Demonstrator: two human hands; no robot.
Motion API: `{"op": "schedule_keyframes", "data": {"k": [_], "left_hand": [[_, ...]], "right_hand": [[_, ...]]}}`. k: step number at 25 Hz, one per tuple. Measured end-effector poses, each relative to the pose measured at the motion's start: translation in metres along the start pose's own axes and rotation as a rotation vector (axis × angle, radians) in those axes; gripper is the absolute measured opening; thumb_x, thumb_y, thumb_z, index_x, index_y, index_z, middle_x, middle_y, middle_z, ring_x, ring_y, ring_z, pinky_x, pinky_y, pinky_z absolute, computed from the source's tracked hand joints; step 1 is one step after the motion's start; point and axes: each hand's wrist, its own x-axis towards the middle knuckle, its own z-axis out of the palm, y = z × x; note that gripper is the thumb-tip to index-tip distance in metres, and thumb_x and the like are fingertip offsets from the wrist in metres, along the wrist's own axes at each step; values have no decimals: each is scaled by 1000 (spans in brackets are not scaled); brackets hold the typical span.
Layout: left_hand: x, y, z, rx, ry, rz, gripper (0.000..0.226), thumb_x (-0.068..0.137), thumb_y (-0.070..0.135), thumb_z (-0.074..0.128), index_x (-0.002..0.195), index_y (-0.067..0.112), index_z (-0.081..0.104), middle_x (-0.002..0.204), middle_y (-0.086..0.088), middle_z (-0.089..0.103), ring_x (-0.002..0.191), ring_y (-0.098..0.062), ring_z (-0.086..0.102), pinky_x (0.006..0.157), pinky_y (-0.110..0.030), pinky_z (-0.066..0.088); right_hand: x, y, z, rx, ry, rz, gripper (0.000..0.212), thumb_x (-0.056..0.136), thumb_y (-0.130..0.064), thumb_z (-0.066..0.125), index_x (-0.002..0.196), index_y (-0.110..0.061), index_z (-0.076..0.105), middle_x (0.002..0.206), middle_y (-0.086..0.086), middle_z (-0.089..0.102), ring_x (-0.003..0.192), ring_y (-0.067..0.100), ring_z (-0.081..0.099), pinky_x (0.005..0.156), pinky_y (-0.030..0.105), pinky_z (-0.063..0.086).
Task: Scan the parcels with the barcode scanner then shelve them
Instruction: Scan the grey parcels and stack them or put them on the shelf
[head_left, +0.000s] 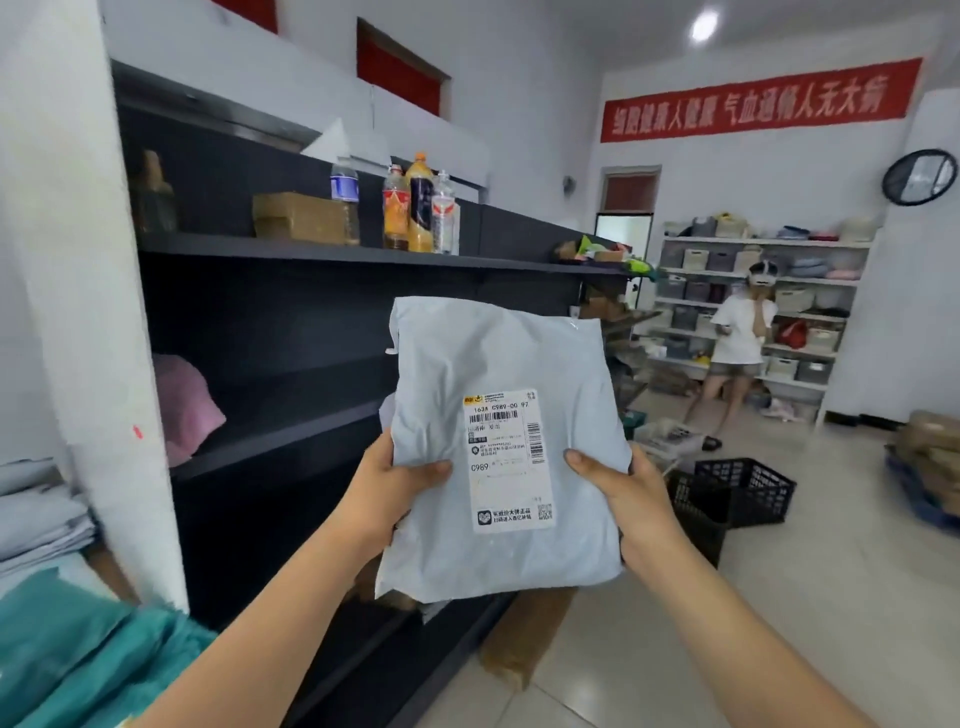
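Observation:
A pale grey plastic mailer parcel (498, 358) is held upright in front of me, its white shipping label (506, 460) with barcodes facing me. My left hand (387, 486) grips its lower left edge, thumb lying across the front. My right hand (626, 491) grips the lower right edge, thumb on the front beside the label. The dark shelving unit (322, 254) stands just behind and to the left of the parcel. No barcode scanner is in view.
Bottles (415, 208) and a cardboard box (298, 217) stand on the upper shelf, a pink bundle (182, 405) on a lower one. Grey and teal mailers (57, 603) pile at the left. Black crates (737, 493) and cardboard boxes sit on the floor. A person (737, 343) stands by the far white shelves.

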Motion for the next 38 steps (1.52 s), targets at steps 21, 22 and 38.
{"op": "schedule_keyframes", "data": {"k": [21,22,38], "left_hand": [[268,-21,-206,172,899,19,47,72,-7,72,115,4,58,109,-16,70,98,-36,67,88,-49,53],[278,-20,-222,180,922,24,46,73,-7,72,115,3,58,108,-16,70,98,-35,67,87,-46,54],[352,-47,-330,1039,860,-312,23,96,17,47,115,15,61,117,-7,61,97,-15,58,78,-16,42]], "right_hand": [[401,165,278,63,-737,354,33,76,-18,79,103,-3,69,97,15,75,89,30,71,74,36,57],[411,172,297,62,-739,356,35,76,-18,80,104,-2,69,98,16,75,90,31,71,74,36,57],[469,251,432,-466,-844,275,27,85,-11,67,111,-6,64,109,9,63,92,19,57,67,26,45]]}}
